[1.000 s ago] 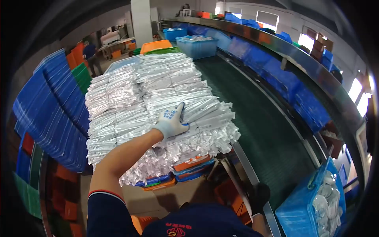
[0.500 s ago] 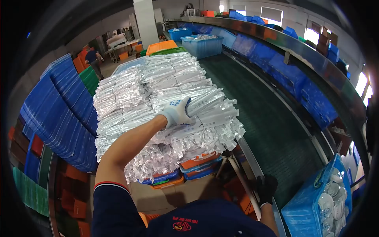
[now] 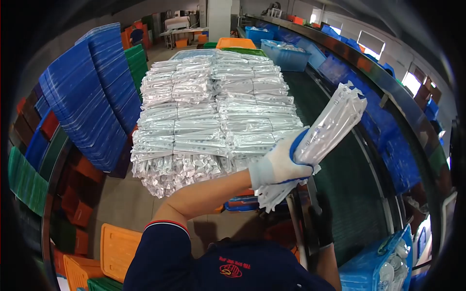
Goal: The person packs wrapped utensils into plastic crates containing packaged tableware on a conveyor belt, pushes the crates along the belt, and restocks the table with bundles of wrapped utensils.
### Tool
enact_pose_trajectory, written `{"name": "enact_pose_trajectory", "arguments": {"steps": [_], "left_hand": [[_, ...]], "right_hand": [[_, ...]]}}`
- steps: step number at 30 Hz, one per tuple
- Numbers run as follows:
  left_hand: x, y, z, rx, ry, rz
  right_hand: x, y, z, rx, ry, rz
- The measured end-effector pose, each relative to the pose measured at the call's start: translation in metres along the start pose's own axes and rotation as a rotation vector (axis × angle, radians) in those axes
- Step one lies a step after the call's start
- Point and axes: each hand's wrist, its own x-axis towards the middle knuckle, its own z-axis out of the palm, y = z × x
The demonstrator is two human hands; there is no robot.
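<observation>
My left hand [image 3: 284,162], in a white and blue glove, is wrapped round a bundle of clear plastic-wrapped packets [image 3: 332,123]. The bundle is tilted over the near right corner of the big pile and the belt's edge. Many similar tied bundles form the wide pile [image 3: 179,116] beside it. My right hand [image 3: 322,220], in a black glove, is low at the metal rail along the belt; its fingers are dark and hard to make out.
A green conveyor belt [image 3: 347,194] runs along the right. On it are a blue crate of clear round items [image 3: 361,276] and a far blue crate [image 3: 286,57]. Blue stacked lids [image 3: 80,92] stand left, orange crates [image 3: 119,247] lower left. A person [image 3: 137,36] is far back.
My left hand has closed on a bundle and lifted it off the pile's near right corner, moving right. The view has turned, so the pile appears further right.
</observation>
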Motion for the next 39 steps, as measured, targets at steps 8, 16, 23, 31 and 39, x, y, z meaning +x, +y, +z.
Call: {"name": "enact_pose_trajectory", "arguments": {"steps": [8, 16, 23, 31, 39], "left_hand": [[0.002, 0.013, 0.042, 0.282, -0.121, 0.005], [0.006, -0.05, -0.045, 1.018, -0.142, -0.153], [0.041, -0.111, -0.031, 1.406, -0.14, -0.225], [0.067, -0.103, -0.036, 1.187, -0.306, -0.362], [0.041, -0.095, -0.038, 1.203, -0.428, -0.151]], "right_hand": [[0.04, -0.105, 0.052, 1.029, -0.22, 0.327], [-0.013, -0.046, -0.007, 0.979, 0.147, 0.533], [-0.116, 0.051, -0.062, 0.597, 0.547, 0.549], [-0.151, 0.089, -0.071, 0.465, 0.807, 0.512], [-0.154, 0.093, -0.072, 0.316, 0.752, 0.516]]}}
